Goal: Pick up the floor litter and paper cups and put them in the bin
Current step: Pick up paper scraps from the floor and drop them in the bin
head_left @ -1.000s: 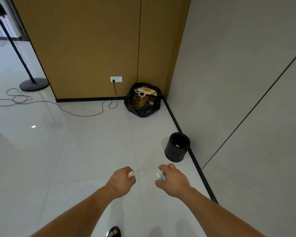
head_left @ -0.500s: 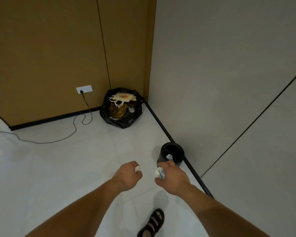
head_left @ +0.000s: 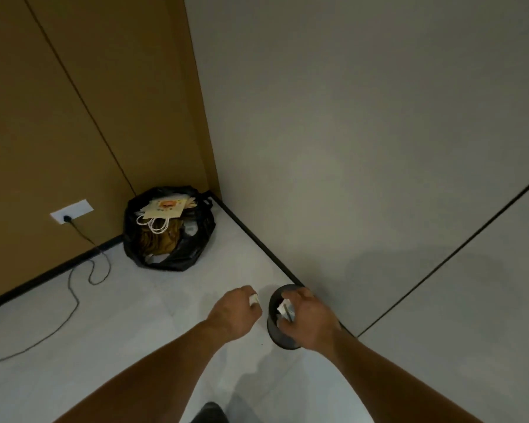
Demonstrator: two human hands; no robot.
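We record first our left hand (head_left: 235, 312), palm down over the floor (head_left: 129, 337), its fingers curled into a loose fist and pinching a small white scrap (head_left: 254, 299) at the fingertips; it hangs just beside the bin (head_left: 280, 339), on the bin's left. Our right hand (head_left: 311, 319) is held directly above the bin's mouth, fingers and thumb bent round a piece of crumpled paper (head_left: 284, 309), pale with some darker print, which sits over the opening and not yet down inside. The bin is a small round black one, upright on the floor's right edge and just beside the black skirting strip (head_left: 257, 241) that runs along the grey wall; what lies in it is mostly hidden by the hand. Further off, in the far corner of the floor, stands a black rubbish bag (head_left: 193, 248), open at the top and full, with a cream paper carrier bag (head_left: 165, 208) with white cord handles lying on its contents. To the bag's left, a white wall socket (head_left: 77, 210) is set low in the brown panel, and a dark cable (head_left: 74, 300) runs from its plug down onto the floor, looping towards the left edge. At the near edge a dark blurred shape (head_left: 209, 413) shows between our forearms; we cannot tell what it is.
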